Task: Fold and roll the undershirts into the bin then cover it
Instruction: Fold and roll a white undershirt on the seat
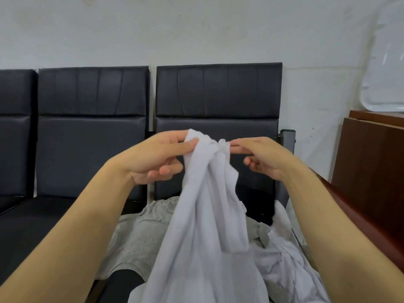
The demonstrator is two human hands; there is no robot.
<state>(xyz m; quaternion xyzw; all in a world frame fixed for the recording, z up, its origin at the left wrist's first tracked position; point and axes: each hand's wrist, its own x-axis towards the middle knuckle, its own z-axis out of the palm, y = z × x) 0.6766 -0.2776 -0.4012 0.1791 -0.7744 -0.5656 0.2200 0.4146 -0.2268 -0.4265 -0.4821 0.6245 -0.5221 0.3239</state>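
Black padded seats [94, 132] against a pale wall, brown cabinet [371, 162] at right with a white lid-like panel [387, 84] leaning above it; could be the bin cover, can't confirm. No bin in view.

I've got my left hand [157, 156] pinching the top edge of a white undershirt [205, 215], thumb and forefinger closed on the cloth. My right hand [260, 154] reaches the same bunched top with straight fingertips; whether that grip has actually closed on fabric, can't tell. Shirt hangs from the hands, crumpled, not spread.

Below it on the seat: a grey undershirt [140, 235] and another white garment [284, 265], both loose and unfolded.

My read: early. Nothing visibly folded, rolled or binned. Left: spread and fold this one, roll it, repeat for the pile, bin, cover.
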